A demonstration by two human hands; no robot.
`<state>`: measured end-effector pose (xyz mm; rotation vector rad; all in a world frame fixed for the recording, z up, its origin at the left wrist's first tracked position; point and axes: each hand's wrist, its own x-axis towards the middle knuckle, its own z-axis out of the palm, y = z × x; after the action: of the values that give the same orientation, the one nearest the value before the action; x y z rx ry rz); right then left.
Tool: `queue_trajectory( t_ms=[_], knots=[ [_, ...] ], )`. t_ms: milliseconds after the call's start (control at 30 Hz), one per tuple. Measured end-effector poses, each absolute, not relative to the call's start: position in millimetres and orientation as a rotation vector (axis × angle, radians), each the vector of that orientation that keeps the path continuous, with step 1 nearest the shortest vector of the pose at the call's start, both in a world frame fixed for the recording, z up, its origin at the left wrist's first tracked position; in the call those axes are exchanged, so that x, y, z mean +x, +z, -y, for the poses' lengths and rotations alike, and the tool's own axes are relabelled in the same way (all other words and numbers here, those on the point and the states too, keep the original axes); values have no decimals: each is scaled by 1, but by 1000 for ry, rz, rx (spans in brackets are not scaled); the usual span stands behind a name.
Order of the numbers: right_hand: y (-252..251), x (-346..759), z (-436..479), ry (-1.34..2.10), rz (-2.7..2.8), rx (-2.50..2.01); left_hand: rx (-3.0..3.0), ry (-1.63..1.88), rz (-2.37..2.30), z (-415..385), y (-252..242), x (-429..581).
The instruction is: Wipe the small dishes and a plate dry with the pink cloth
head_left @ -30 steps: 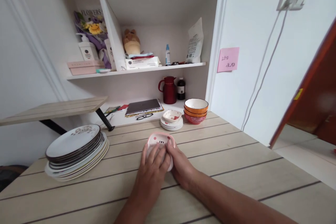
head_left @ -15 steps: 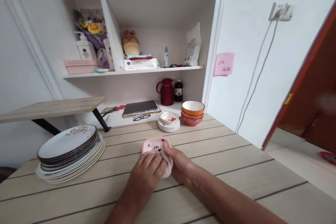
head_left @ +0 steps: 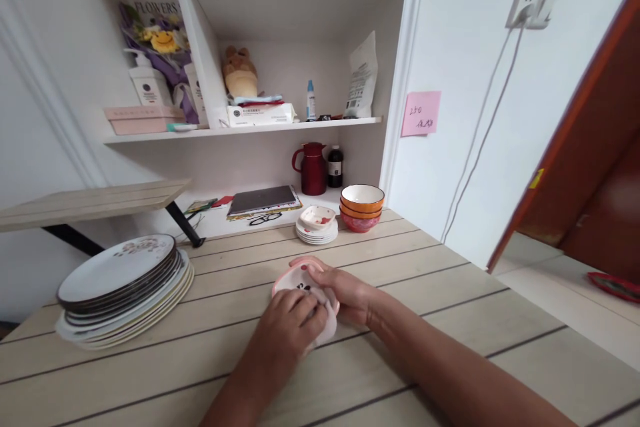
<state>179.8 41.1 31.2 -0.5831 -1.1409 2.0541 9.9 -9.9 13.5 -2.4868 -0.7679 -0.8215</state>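
Over the table, a small pink-rimmed dish [head_left: 289, 281] with red dots and dark lettering is tilted towards me. My right hand [head_left: 345, 290] grips its right side, thumb on the inner face and fingers behind. In my left hand [head_left: 293, 320] is a pale cloth [head_left: 327, 327], bunched under curled fingers and pressed against the inside of the dish. The cloth hangs past the dish's lower edge. Part of the dish's inside is covered by the left hand and the cloth.
Plates [head_left: 120, 273] are stacked at the left, beside a raised wooden stand [head_left: 95, 203]. Behind the hands stand small dishes [head_left: 317, 230] and stacked bowls [head_left: 362, 207]. Farther back are glasses [head_left: 265, 219], a laptop [head_left: 263, 200], a red jug [head_left: 313, 170] and a dark bottle [head_left: 335, 167].
My right hand has shifted up along the dish's rim, and the dish is turned and tilted more. The left hand with the cloth has moved slightly. The whole view has shifted a little.
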Motion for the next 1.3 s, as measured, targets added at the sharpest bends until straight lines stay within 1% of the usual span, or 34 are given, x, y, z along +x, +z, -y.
queue_trajectory(
  t_ms=[200, 300, 433, 500, 567, 667, 767, 867, 1000, 1167, 1300],
  knots=[
    [40, 199, -45, 2110, 1400, -621, -2503, -681, 640, 18, 19, 8],
    [37, 199, -43, 2191, 1233, -583, -2415, -728, 604, 18, 16, 9],
    [25, 183, -34, 2292, 943, -358, -2173, -877, 781, 14, 10, 7],
    [21, 171, -28, 2292, 843, -285, -2095, -893, 858, 12, 9, 6],
    [19, 160, -23, 2213, 774, -245, -2074, -890, 878, 11, 7, 7],
    [19, 153, -22, 2130, 727, -287, -2096, -906, 868, 10, 4, 10],
    [21, 156, -27, 2155, 702, -481, -2176, -886, 858, 11, 3, 12],
    [22, 164, -33, 2129, 736, -618, -2307, -801, 847, 12, 6, 11],
    [29, 178, -38, 2084, 920, -636, -2401, -719, 806, 13, 13, 7],
    [38, 193, -40, 2035, 1207, -646, -2376, -650, 718, 14, 16, 8],
    [35, 189, -35, 2100, 1094, -529, -2282, -652, 734, 16, 14, 11]
  ],
)
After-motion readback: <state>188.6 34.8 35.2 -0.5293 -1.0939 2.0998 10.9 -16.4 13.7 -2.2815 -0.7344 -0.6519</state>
